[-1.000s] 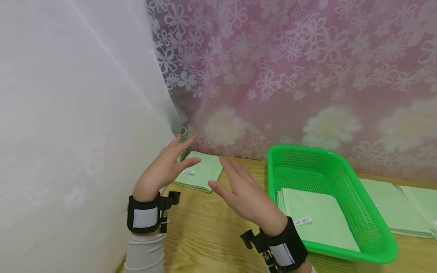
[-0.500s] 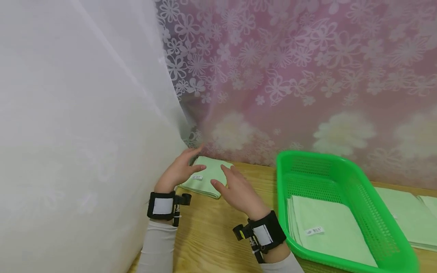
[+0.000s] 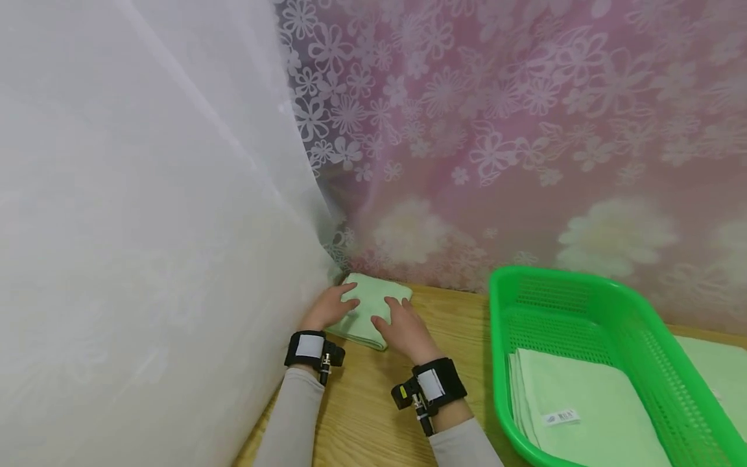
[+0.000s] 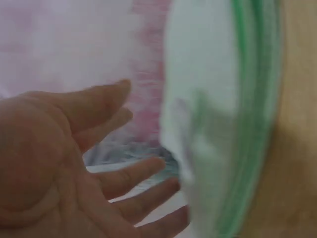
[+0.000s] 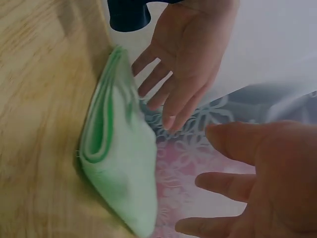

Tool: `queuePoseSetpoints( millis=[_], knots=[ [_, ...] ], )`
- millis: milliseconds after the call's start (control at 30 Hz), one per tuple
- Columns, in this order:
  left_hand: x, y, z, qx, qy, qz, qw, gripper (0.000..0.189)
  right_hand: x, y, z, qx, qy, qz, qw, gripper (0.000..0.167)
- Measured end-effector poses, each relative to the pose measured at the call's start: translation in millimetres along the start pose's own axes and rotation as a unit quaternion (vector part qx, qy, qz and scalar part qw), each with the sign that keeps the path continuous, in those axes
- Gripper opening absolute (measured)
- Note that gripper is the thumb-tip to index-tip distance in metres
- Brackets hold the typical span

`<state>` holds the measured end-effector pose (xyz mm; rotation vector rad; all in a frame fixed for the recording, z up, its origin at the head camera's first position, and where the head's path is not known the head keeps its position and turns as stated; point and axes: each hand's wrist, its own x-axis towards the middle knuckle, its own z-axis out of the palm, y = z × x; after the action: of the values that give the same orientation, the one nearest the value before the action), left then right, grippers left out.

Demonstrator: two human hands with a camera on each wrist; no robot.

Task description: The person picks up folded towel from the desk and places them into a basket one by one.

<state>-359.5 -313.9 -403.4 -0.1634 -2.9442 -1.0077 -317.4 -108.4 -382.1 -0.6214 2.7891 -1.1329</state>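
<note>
Loosely spread: left hand [image 3: 329, 307], right hand [image 3: 407, 329] above folded cloth [image 3: 370, 299].

Here's the wood-grained surface [image 3: 356, 421], and on it sits the green basket [image 3: 500, 363]; left of the basket, clearly apart, lies a folded pale green cloth [image 3: 370, 295], and right of the basket, a second cloth [image 3: 723, 370]!

left hand [image 3: 332, 307], right hand [image 3: 408, 332] near it, fingers [image 4: 131, 177] spread, forearms [image 3: 292, 418] stretched forward
</note>
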Motion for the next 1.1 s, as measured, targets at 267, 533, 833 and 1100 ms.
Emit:
queuePoseSetpoints(
  millis=[267, 533, 833, 1100],
  knots=[
    [9.9, -11.4, 17.6, 0.02, -0.002, -0.041, 0.999, 0.066, 22.3, 22.8, 18.8, 0.004, 0.01, 0.019, 0.9998, 0.055],
    [11.4, -14.3, 22.0, 0.069, 0.007, -0.038, 0.9968, 0.053, 35.2, 37.0, 35.0, 0.028, 0.068, -0.009, 0.9972, 0.048],
    [11.9, -16.3, 22.1, 0.111, -0.001, -0.03, 0.9933, 0.04, 34.6, 40.8, 36.9, 0.122, 0.071, 0.036, 0.9894, 0.061],
    [6.9, -14.6, 15.2, 0.086, 0.024, -0.046, 0.995, 0.041, 31.7, 39.2, 31.1, 0.119, 0.046, 0.083, 0.9884, 0.069]
  ],
)
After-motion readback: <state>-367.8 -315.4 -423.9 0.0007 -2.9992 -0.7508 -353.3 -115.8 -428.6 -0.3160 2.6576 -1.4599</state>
